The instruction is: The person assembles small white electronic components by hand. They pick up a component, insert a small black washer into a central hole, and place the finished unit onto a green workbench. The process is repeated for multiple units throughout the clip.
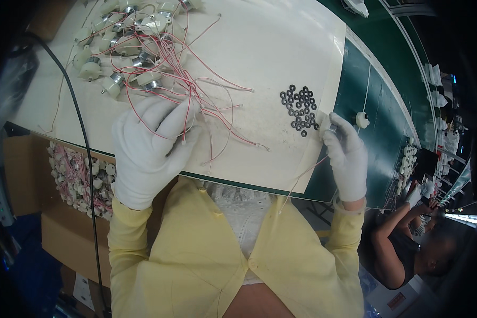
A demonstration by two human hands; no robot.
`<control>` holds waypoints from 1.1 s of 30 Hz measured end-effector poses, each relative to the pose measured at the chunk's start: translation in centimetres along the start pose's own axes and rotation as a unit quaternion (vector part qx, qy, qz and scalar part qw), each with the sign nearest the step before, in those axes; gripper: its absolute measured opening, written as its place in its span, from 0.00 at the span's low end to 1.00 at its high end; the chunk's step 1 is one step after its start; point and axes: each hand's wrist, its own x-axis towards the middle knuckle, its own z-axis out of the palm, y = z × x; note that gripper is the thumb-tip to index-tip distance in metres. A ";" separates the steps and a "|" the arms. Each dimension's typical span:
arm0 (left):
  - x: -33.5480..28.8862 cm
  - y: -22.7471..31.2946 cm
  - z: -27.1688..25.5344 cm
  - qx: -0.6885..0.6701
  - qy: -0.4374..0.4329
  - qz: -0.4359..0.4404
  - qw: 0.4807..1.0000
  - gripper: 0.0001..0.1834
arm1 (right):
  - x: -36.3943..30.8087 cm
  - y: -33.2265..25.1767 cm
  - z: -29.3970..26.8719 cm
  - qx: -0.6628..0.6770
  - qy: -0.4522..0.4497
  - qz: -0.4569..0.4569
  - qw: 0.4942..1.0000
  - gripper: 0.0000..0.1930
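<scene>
The left hand (152, 148) gripped a red-wired motor (183, 127); the right hand (347, 153) pinched another (partly hidden) beside the black washers (301, 108), which a brushing wire could scatter.

A single view, worn on the person's head, looks steeply down and slightly forward over their chest. It sits close: the yellow sleeves (196, 254) fill the near edge, and both gloved hands lie in the middle ground, the left hand (151, 146) left of centre, the right hand (347, 156) to the right. The white work surface (270, 53) stretches away to the far edge, the green belt (379, 114) running along its right. The fisheye lens bends straight edges near the rim, and dark corners frame the picture. A co-worker (413, 249) shows at the near right.
</scene>
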 end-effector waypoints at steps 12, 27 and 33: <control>0.0 0.0 0.0 0.003 0.002 -0.002 1.000 0.32 | -0.8 -3.5 -0.7 -0.154 -0.018 0.097 0.983 0.17; 0.2 -0.3 0.5 -0.004 0.030 0.012 0.999 0.32 | -1.1 3.2 -2.1 -0.451 0.105 -0.284 0.840 0.29; 0.4 0.1 0.2 -0.008 0.026 0.015 1.000 0.34 | -4.6 1.4 -4.1 -0.404 0.030 -0.276 0.872 0.23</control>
